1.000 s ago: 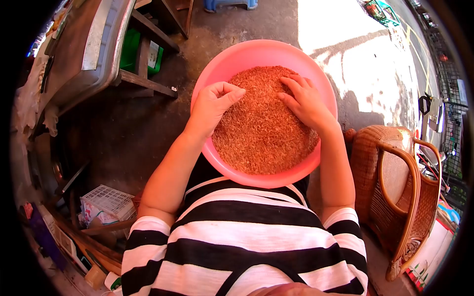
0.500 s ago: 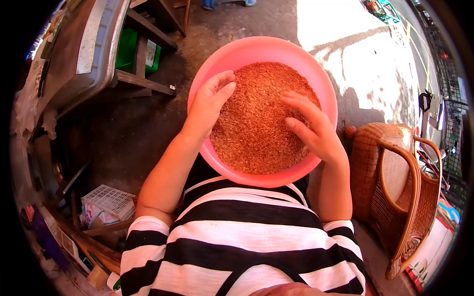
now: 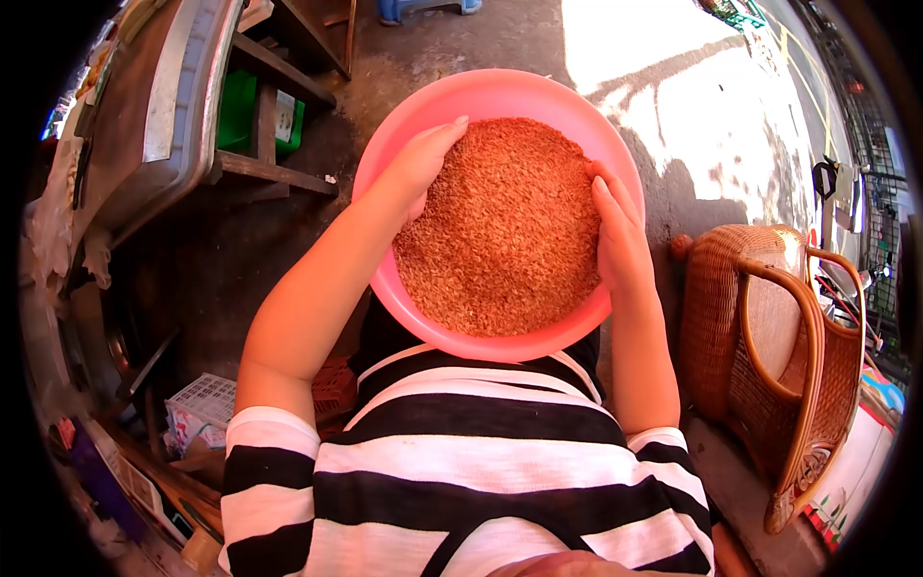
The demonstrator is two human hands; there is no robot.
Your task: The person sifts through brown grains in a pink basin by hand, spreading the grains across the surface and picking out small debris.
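A wide pink basin [image 3: 577, 106] rests at my lap, holding a broad heap of reddish-brown grain [image 3: 510, 231]. At the left side of the heap is my left hand [image 3: 430, 163], its fingers stretched out and touching the grain near the basin's inner wall. My right hand [image 3: 621, 231] is on the opposite side, fingers extended and thumb up, its palm facing the heap and its edge against the grain. Neither hand shows anything gripped; the undersides of both are hidden.
A wicker armchair [image 3: 750, 356] stands at my right. To the left are a wooden-legged table [image 3: 279, 173] with a green container [image 3: 240, 111] beneath, and a white plastic basket [image 3: 205, 399] lower down. A blue stool [image 3: 428, 8] shows at the top edge.
My right hand has moved outward from above the grain to the basin's right side. My left hand has shifted slightly up, its fingers straighter. The view has shifted a little.
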